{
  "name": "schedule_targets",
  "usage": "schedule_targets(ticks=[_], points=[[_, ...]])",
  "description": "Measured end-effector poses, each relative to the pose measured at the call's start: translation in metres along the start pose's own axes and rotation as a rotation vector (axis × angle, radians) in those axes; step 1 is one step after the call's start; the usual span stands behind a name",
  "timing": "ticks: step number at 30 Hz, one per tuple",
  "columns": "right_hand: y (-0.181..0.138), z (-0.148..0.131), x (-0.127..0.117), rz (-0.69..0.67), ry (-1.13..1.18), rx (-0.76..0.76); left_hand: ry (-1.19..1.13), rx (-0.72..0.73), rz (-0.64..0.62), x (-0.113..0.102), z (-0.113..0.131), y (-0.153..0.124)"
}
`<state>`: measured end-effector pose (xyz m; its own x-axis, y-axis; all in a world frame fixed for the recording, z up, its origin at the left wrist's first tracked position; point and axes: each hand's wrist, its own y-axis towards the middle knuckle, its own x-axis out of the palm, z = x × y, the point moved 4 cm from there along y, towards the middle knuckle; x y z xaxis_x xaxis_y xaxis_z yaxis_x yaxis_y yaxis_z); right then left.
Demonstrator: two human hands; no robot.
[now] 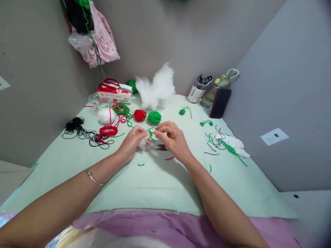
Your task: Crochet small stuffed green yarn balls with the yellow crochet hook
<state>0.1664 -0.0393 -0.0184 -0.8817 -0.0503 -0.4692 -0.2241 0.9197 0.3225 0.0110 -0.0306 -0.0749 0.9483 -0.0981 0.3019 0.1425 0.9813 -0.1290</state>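
Here, item by item: your left hand [131,141], fingers closed on a tuft of white stuffing [143,143], held above the table [162,190] near its middle. Green yarn [151,133], one small piece, at the tuft, between your two hands. Your right hand [172,138], thumb and forefinger close together beside that yarn; whether they clamp a strand, you cannot tell from this view. Dark blades [161,147], partly hidden, under your right hand. Beyond your hands: one red ball [139,115] and one green ball [154,117], side by side. To their left: one white ball [106,116], a red skein [108,131], tangled black yarn [75,124]. Farther back: red-handled scissors [109,85] lying on a box [114,96]; a large heap of white fluff [156,89]. Right side: a jar of pens [195,94], a bottle [208,97], a dark phone [220,104] leaning upright; nearer you, green offcuts [236,154].
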Motion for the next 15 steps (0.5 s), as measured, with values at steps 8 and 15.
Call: schedule_targets(ticks=[8,15], points=[[-0.002,0.008,0.004,-0.079,0.159,0.108,-0.08,-0.086,-0.053,0.004,-0.001,-0.001],[-0.004,0.012,0.017,-0.15,-0.24,0.04,-0.126,-0.101,0.007,0.005,-0.005,-0.004]])
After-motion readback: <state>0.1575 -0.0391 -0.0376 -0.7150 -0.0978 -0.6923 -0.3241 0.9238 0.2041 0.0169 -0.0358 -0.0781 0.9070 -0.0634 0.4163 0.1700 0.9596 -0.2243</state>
